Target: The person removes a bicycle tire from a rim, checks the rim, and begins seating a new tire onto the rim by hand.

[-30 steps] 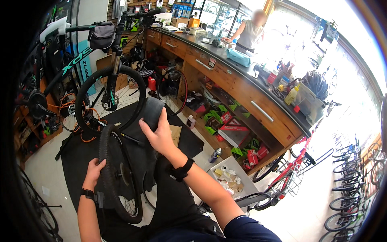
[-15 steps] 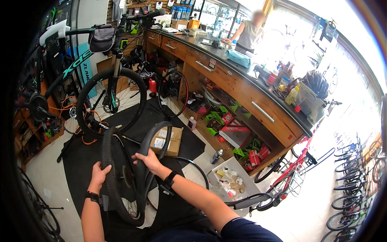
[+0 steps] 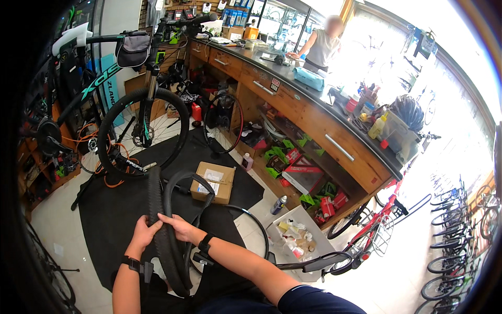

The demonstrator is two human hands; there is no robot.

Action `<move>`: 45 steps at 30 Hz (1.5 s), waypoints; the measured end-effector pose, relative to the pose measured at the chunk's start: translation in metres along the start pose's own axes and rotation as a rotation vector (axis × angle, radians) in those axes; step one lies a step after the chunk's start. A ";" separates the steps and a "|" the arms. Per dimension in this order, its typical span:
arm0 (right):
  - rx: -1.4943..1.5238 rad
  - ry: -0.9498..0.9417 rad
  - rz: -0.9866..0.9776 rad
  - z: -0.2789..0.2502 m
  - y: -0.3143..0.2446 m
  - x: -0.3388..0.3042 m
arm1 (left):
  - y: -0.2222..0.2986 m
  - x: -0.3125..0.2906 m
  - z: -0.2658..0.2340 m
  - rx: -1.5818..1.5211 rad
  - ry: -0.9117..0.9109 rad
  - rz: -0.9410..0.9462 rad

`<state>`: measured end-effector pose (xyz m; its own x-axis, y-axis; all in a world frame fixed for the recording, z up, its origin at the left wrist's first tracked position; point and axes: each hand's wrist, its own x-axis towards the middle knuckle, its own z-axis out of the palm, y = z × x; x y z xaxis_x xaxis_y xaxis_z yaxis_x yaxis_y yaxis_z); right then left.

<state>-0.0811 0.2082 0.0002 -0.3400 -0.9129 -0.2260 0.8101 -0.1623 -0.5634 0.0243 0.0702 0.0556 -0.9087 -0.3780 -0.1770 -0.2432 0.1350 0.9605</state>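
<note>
A black knobby bicycle tire stands upright in front of me, seen nearly edge-on. From its left side my left hand grips the tire, with the thumb on the tread. My right hand closes on the same stretch from the right, its thumb close to the left one. A smooth black inner tube loops loosely out to the right of the tire, above my right forearm. The tire's rim and spokes are mostly hidden behind the tire and my hands.
A cardboard box lies on the black mat. A mountain bike stands at left. The wooden counter runs along the right, a person behind it. A spray can and a litter-filled bin stand nearby.
My right hand has let go of the inner tube and moved left onto the tire beside my left hand. The wheel has turned more edge-on, and the tube hangs lower.
</note>
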 end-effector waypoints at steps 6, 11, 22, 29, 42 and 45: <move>0.079 -0.019 0.053 -0.006 -0.003 -0.009 | -0.003 -0.003 0.011 -0.058 -0.053 -0.005; -0.068 0.030 0.035 -0.010 -0.006 -0.010 | -0.006 -0.003 0.010 -0.035 -0.036 0.022; -0.275 0.132 0.023 0.002 -0.013 -0.015 | 0.015 -0.012 -0.008 0.052 -0.091 -0.089; -0.287 0.090 0.022 0.014 -0.007 -0.019 | 0.017 0.017 -0.011 0.197 0.140 -0.010; -0.247 -0.062 -0.062 0.027 0.006 -0.008 | 0.008 0.056 -0.028 0.099 0.125 -0.022; -0.345 -0.018 -0.246 0.037 0.006 -0.011 | 0.014 0.047 -0.032 0.026 0.078 -0.045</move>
<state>-0.0551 0.2040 0.0285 -0.4925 -0.8694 -0.0393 0.4977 -0.2443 -0.8322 -0.0113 0.0252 0.0680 -0.8675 -0.4546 -0.2019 -0.2933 0.1399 0.9457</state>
